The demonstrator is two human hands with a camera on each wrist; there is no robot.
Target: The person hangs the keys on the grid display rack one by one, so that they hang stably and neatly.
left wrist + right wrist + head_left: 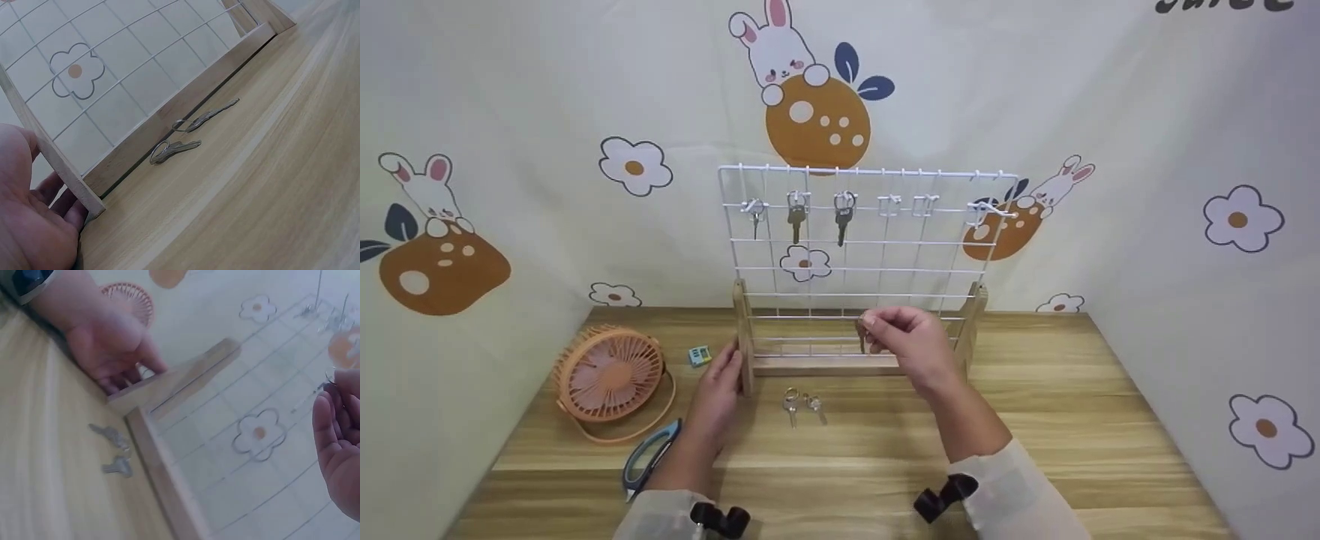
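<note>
A white wire grid rack (868, 171) on a wooden stand is upright on the table. My left hand (718, 394) grips the stand's left wooden leg (56, 154) low down, its fingers partly hidden behind the wood. In front of the grid, my right hand (919, 349) pinches a key (862, 336) by its ring (331, 375), the blade pointing down. Along the upper hooks hang one small key (756, 219) and two larger keys (796, 223); the hooks (925, 205) to the right hold nothing. Two keys on rings (791, 405) lie on the table before the stand.
An orange fan (613, 375) stands at the left of the table (840, 465). Blue-handled scissors (649, 454) lie beside my left forearm, and a small blue-green item (700, 355) is behind the left hand. A patterned cloth (547, 90) backs the table.
</note>
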